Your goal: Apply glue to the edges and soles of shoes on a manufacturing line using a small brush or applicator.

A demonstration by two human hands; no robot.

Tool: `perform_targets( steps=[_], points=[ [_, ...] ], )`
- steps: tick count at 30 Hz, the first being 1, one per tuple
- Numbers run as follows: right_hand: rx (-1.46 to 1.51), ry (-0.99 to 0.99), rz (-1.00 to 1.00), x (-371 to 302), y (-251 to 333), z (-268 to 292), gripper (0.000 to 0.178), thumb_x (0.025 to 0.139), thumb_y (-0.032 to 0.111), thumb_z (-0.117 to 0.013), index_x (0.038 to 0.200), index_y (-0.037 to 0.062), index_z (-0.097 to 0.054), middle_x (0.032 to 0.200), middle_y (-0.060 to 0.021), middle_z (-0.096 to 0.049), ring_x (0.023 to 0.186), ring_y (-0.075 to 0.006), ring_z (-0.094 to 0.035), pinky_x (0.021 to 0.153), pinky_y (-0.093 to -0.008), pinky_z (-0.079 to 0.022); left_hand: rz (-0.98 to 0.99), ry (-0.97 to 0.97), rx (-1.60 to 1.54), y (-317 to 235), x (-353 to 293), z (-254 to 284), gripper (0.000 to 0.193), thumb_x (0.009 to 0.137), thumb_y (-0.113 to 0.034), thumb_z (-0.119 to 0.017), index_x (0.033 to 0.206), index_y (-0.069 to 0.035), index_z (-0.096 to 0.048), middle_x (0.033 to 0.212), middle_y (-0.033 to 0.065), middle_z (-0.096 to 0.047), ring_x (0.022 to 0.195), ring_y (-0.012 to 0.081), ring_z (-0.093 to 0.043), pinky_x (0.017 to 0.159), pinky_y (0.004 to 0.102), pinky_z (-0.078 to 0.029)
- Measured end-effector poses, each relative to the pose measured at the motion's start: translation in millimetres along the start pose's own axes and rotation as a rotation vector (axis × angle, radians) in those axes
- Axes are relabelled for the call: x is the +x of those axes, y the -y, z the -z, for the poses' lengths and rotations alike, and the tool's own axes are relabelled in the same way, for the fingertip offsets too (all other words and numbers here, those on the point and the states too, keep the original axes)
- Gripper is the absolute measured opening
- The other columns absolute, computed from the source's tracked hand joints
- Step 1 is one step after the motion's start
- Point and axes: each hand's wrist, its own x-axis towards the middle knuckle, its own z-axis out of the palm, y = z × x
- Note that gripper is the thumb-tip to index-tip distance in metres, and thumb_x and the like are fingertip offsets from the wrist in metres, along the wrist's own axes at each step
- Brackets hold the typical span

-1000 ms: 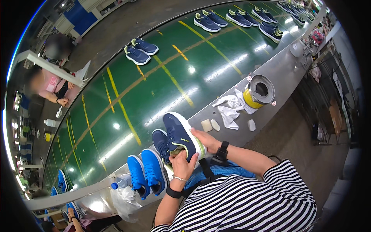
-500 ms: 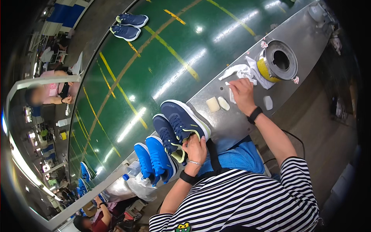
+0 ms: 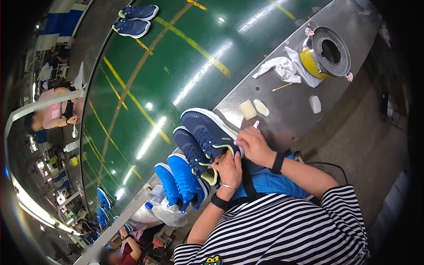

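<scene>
A navy sneaker (image 3: 205, 128) with a white sole and pale green lining rests at the edge of the bench, toe pointing away from me. My left hand (image 3: 227, 170) grips it at the heel opening, fingers tucked into the collar. At the heel side, my right hand (image 3: 256, 148) is closed in a pinch against the shoe, with a small white cloth (image 3: 256, 125) poking out above its fingers. Close on the left stands the matching navy sneaker (image 3: 187, 148). Beside that is a pair of bright blue sneakers (image 3: 182, 179).
The metal bench (image 3: 287, 117) carries a cream block (image 3: 247, 110), white oval pieces, a thin stick (image 3: 282, 87), crumpled white cloth (image 3: 282, 68) and a round metal container (image 3: 329, 52). Another navy pair (image 3: 131, 27) sits across the green conveyor (image 3: 154, 88). Co-workers are at left.
My right hand has come from beside the crumpled cloth to the navy sneaker's heel, bringing a small white cloth. My left hand keeps its grip on the shoe. The view has shifted slightly.
</scene>
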Motion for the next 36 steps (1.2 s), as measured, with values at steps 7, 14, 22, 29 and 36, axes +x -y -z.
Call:
perform_targets(
  steps=[7,14,22,29,36],
  points=[
    [0.061,-0.037,-0.114,-33,2,-9,0.007,0.068,-0.002,-0.053,0.068,0.0018,-0.047,0.068,-0.0111,-0.049,0.071,-0.0296,-0.046,0.063,-0.0362,-0.037,0.062,0.004,0.065,-4,2,0,0.019,0.084,-0.019,-0.044,0.087,-0.002,-0.051,0.076,0.0145,-0.055,0.076,0.0283,-0.051,0.075,0.0373,-0.026],
    [-0.015,-0.107,-0.086,-10,-1,-11,0.007,0.069,-0.001,-0.053,0.066,0.0012,-0.047,0.067,-0.0114,-0.048,0.066,-0.0281,-0.045,0.06,-0.034,-0.037,0.016,-0.068,0.109,-6,3,-4,0.021,0.083,-0.02,-0.045,0.086,0.0,-0.051,0.073,0.0156,-0.055,0.073,0.0304,-0.052,0.072,0.0379,-0.026],
    [-0.053,-0.183,-0.121,12,-20,0,0.003,0.072,0.0,-0.051,0.071,0.002,-0.048,0.067,-0.0095,-0.047,0.07,-0.0246,-0.047,0.063,-0.0316,-0.037,-0.015,-0.061,0.151,-16,15,-8,0.021,0.081,-0.022,-0.046,0.08,-0.002,-0.049,0.071,0.018,-0.054,0.072,0.0311,-0.05,0.071,0.0416,-0.026],
    [0.728,-0.273,-0.351,19,27,131,0.01,0.082,0.007,-0.053,0.09,0.0015,-0.051,0.079,0.0011,-0.052,0.072,-0.0035,-0.048,0.064,-0.0184,-0.041,-0.014,-0.071,0.338,-14,16,-7,0.025,0.07,-0.025,-0.058,0.078,-0.002,-0.051,0.073,0.0146,-0.057,0.071,0.0299,-0.053,0.069,0.0415,-0.029],
    [-0.55,-0.577,-0.091,52,5,280,0.004,0.071,0.006,-0.059,0.072,0.0024,-0.057,0.072,-0.0111,-0.058,0.065,-0.0249,-0.057,0.06,-0.0317,-0.044,-0.174,0.066,0.338,-11,3,5,0.055,0.069,-0.024,-0.061,0.108,0.006,-0.038,0.085,0.0189,-0.056,0.082,0.0316,-0.053,0.078,0.044,-0.027]
  ],
)
